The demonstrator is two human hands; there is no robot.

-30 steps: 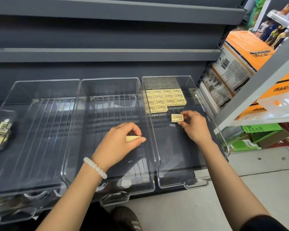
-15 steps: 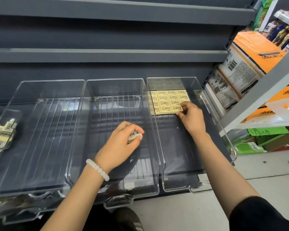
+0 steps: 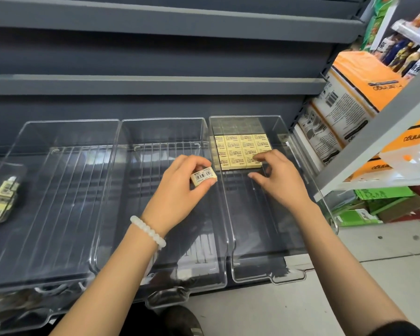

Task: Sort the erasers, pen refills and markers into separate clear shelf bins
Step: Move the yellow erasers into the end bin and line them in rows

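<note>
A small cream rectangular eraser (image 3: pixel 203 177) with a barcode label is pinched in the grip of the left hand (image 3: pixel 180 195), over the wall between the middle clear plastic bin (image 3: pixel 155 132) and the right clear plastic bin (image 3: pixel 279 127). Beyond that grip, the packed cream eraser block (image 3: pixel 238 147) is touched by the loosely spread right hand (image 3: pixel 280 180), which holds nothing. The rows could be nudged askew, or the eraser dropped into the middle bin.
</note>
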